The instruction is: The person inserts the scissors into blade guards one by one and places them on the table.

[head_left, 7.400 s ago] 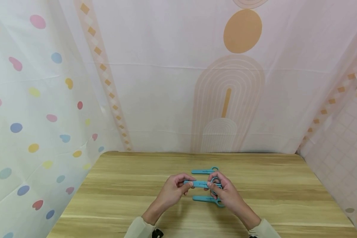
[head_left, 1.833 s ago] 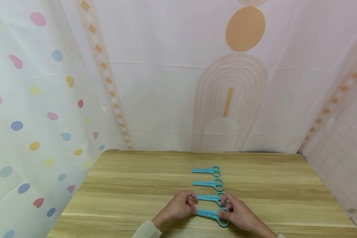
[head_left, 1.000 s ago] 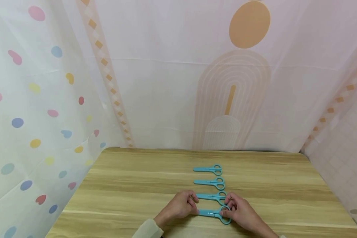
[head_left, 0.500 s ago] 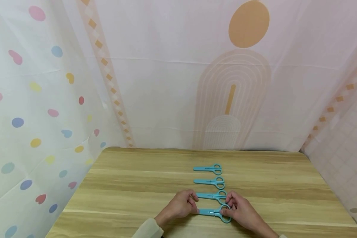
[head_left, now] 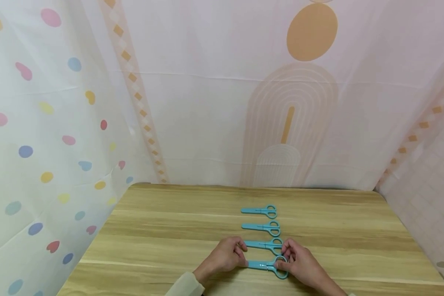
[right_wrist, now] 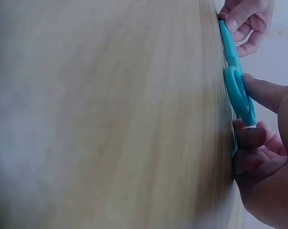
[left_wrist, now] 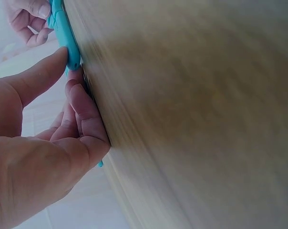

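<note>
The nearest of several turquoise scissors (head_left: 259,265) lies flat at the front of a column, blades in a matching cover and pointing left. My left hand (head_left: 226,255) pinches its covered tip; in the left wrist view the thumb (left_wrist: 56,67) presses on top, with fingers low at the table. My right hand (head_left: 299,261) holds the finger loops (right_wrist: 237,93), its thumb (right_wrist: 265,90) on the handle and other fingers curled beside the loop. Just behind, another pair of scissors (head_left: 260,244) lies between the hands, its tip partly hidden by left fingers.
Two more turquoise scissors, a middle pair (head_left: 260,227) and a far pair (head_left: 259,210), lie parallel farther back. All rest on a wood-grain table (head_left: 163,230). A patterned cloth (head_left: 200,123) hangs behind the table's far edge, with dotted cloth (head_left: 55,164) at left.
Earlier, both hands held one pair of scissors raised over the middle of the column. Since then they have come to the nearest pair at the front. Over the last second the hands barely moved.
</note>
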{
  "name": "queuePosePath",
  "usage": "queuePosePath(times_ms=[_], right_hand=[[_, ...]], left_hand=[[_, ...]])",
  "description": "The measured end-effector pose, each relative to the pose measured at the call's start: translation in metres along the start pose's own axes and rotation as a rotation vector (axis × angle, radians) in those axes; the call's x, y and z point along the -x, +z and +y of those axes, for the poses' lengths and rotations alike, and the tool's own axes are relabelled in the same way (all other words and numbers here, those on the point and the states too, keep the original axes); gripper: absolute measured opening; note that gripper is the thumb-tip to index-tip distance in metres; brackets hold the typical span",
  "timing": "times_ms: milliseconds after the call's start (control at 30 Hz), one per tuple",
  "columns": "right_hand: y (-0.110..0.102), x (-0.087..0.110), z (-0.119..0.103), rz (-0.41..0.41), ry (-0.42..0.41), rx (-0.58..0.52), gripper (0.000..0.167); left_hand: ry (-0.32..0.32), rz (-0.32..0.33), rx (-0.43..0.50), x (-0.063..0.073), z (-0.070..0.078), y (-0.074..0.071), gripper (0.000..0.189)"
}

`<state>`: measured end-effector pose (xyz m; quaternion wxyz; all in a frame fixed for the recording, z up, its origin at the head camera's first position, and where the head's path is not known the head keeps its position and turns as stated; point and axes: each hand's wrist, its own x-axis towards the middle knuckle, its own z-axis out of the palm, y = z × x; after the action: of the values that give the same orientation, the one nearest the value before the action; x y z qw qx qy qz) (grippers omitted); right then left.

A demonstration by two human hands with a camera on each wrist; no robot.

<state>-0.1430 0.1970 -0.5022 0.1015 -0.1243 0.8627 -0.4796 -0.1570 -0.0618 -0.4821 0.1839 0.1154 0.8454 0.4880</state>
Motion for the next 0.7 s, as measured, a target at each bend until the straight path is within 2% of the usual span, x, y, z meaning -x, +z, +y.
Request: queuePosePath(times_ms=[700], right_hand=[[0.0006, 0.0003, 0.0012, -0.010, 0.006, -0.004, 0.042]], left_hand=[[-0.032, -0.014, 0.005, 0.0012, 0.0019, -0.0007, 0.027]])
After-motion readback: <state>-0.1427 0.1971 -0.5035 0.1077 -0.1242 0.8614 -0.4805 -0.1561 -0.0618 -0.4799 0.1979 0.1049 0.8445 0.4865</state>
